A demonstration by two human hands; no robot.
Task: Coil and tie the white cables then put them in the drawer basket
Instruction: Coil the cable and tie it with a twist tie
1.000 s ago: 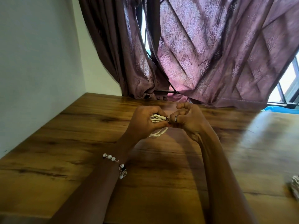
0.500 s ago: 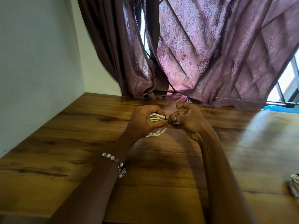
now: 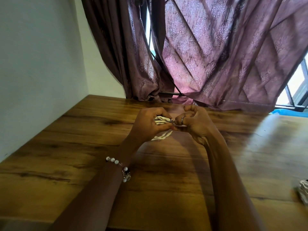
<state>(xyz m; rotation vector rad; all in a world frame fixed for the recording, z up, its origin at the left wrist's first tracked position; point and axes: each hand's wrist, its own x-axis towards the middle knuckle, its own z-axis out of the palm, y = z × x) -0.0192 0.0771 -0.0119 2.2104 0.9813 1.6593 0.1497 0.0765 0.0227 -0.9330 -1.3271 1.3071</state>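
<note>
A coiled white cable (image 3: 160,121) is held above the wooden table (image 3: 83,147), near its far middle. My left hand (image 3: 148,125) grips the bundle, fingers curled round it; loops of the cable hang out below the hand. My right hand (image 3: 193,121) is close against it on the right and pinches a thin dark tie (image 3: 174,121) at the bundle's end. Most of the cable is hidden inside my left hand. No drawer basket is in view.
A white woven object (image 3: 304,191) sits at the table's right edge, cut off by the frame. Purple curtains (image 3: 216,55) hang behind the table's far edge. A white wall (image 3: 33,64) runs along the left side. A blue thing (image 3: 290,112) lies far right.
Both hands stay together at the same spot; my right hand's fingers have shifted slightly on the tie. The cable bundle has hardly moved.
</note>
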